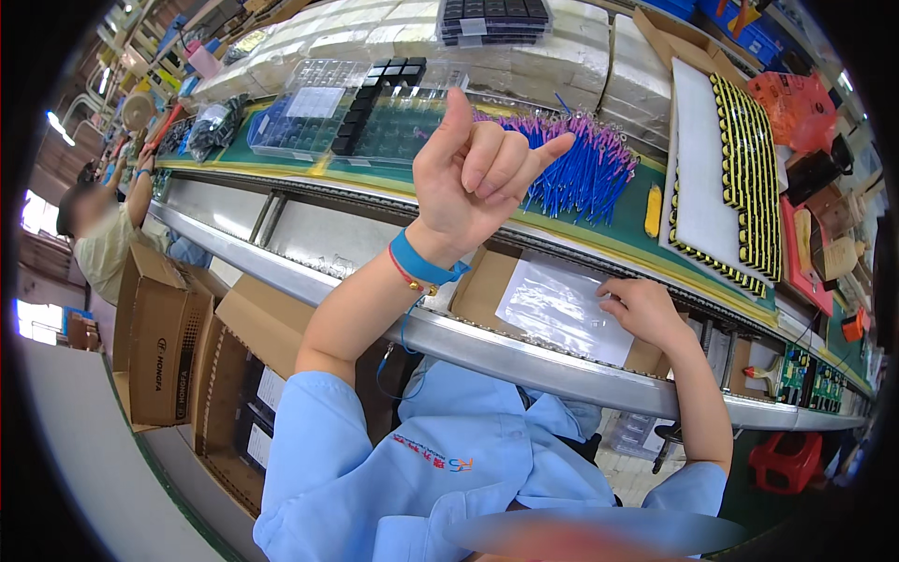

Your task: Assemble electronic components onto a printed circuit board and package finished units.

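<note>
My left hand (475, 173) is raised over the bench edge, palm showing, with thumb and little finger stretched apart and the other fingers curled. Nothing is in it. A blue wrist strap (421, 258) with a cord hanging from it circles that wrist. Behind the hand lies a bundle of blue wires (576, 178) with pink ends. Lower right, my right hand (646, 311) hovers at or rests on the edge of a clear plastic bag (552, 298), fingers loosely bent and apart. The bag lies over a white sheet on cardboard between the rails; contact is hard to tell.
Clear trays (309, 103) with black blocks stand at back left. A yellow cutter knife (654, 210) lies beside a white foam board (698, 164) bearing rows of yellow-black parts. Green circuit boards (810, 382) sit right. Cardboard boxes (159, 347) and another person (112, 225) are left.
</note>
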Tool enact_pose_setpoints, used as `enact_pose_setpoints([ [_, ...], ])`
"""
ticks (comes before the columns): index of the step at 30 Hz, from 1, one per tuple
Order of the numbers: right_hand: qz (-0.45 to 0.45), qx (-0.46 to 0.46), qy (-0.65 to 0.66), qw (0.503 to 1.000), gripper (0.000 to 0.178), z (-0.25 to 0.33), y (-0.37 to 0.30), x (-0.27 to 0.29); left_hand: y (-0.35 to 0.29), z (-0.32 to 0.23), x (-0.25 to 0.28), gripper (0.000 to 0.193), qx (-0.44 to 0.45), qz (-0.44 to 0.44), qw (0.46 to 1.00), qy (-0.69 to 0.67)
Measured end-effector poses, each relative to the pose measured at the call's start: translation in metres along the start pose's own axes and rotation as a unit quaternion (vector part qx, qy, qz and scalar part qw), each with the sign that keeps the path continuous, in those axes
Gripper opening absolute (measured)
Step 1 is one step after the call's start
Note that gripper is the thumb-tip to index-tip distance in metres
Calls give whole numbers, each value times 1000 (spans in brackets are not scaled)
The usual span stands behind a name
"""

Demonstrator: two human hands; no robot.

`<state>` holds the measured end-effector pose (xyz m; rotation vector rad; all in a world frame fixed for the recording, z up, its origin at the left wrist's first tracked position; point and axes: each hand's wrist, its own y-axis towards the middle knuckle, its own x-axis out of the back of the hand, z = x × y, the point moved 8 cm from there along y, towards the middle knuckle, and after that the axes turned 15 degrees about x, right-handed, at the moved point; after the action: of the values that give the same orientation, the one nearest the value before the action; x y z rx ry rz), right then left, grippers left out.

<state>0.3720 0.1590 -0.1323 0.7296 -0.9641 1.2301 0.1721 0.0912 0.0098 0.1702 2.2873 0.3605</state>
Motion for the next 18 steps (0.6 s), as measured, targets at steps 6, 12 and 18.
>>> enact_pose_setpoints([
  [6,1,9,4,1000,18,2,2,-1,-5,4,0,66,9,30,999,12],
  [12,-6,19,2,1000,17,5,2,-1,-8,7,-4,67,16,43,998,33],
  [18,-6,11,4,1000,17,6,1,1,-9,11,-6,67,24,49,998,38],
])
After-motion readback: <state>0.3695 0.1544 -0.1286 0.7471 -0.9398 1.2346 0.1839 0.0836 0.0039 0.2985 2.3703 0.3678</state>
